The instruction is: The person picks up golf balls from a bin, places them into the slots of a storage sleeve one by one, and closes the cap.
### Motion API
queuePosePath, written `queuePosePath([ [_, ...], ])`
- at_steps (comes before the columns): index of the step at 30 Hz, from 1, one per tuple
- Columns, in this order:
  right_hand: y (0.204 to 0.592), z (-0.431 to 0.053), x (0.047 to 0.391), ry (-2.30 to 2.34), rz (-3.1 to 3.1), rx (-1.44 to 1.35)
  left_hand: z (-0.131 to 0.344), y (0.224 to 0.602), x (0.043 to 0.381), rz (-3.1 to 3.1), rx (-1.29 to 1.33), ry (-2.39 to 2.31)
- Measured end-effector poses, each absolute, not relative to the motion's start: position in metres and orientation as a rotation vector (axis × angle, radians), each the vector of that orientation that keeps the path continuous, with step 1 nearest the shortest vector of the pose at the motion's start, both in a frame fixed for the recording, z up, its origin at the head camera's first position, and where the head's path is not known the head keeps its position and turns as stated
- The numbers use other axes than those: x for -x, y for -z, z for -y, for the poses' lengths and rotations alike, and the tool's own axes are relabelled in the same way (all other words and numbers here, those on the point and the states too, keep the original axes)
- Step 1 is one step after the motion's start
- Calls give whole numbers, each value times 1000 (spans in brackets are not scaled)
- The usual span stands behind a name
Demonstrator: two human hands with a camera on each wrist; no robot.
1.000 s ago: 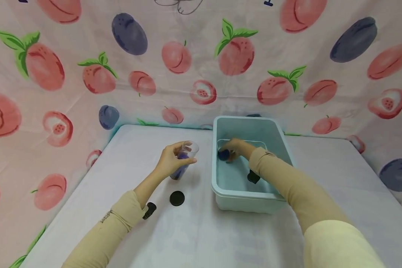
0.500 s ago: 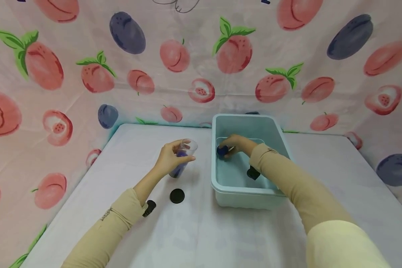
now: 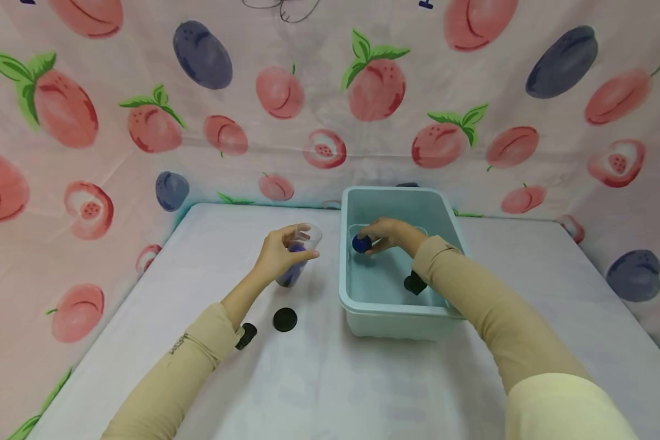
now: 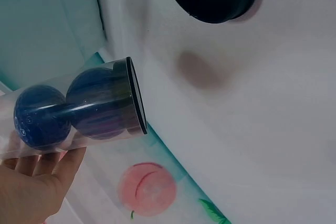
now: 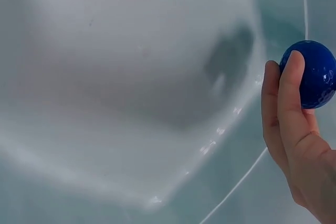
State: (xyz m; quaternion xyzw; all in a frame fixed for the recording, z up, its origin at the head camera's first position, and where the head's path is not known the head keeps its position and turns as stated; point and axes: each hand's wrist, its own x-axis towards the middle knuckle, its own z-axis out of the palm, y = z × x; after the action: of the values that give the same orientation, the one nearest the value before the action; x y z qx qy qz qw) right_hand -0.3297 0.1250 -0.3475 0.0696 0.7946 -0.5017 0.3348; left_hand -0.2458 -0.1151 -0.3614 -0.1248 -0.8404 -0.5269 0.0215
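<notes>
In the head view my left hand (image 3: pixel 275 255) holds a clear plastic tube (image 3: pixel 290 274) tilted above the table, its open top leaning right. Two blue balls (image 4: pixel 100 103) sit one behind the other inside it, by the black-rimmed base, in the left wrist view. Inside the pale blue-green bin (image 3: pixel 396 310), my right hand (image 3: pixel 392 234) pinches a blue dimpled golf ball (image 5: pixel 316 74) between its fingers, near the bin's left wall. A round black lid (image 3: pixel 285 319) lies on the table, nearer than the tube.
The white table (image 3: pixel 330 391) ends at a fruit-printed cloth (image 3: pixel 286 146) behind and at the sides. The bin's raised walls surround the right hand. Small black cameras (image 3: pixel 246 335) show at both wrists.
My right hand has lifted the golf ball slightly within the bin, and more of the ball shows now. The left hand keeps its hold on the tube. The head view has shifted a little.
</notes>
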Motion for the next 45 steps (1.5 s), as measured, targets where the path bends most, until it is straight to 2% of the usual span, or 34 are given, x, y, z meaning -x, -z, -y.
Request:
queuePosePath([
  [8,350,-138,333,1361,-2017,-223,108,361,248,2604,412,1688],
  [18,334,-142,326,1487,-1920,-254,109,356,256,2626,411,1612],
  [31,315,-147,318,1576,-1823,-199,102,352,263,2652,410,1593],
  [45,299,-142,323,1665,-1798,-96,102,350,269,2674,422,1538],
])
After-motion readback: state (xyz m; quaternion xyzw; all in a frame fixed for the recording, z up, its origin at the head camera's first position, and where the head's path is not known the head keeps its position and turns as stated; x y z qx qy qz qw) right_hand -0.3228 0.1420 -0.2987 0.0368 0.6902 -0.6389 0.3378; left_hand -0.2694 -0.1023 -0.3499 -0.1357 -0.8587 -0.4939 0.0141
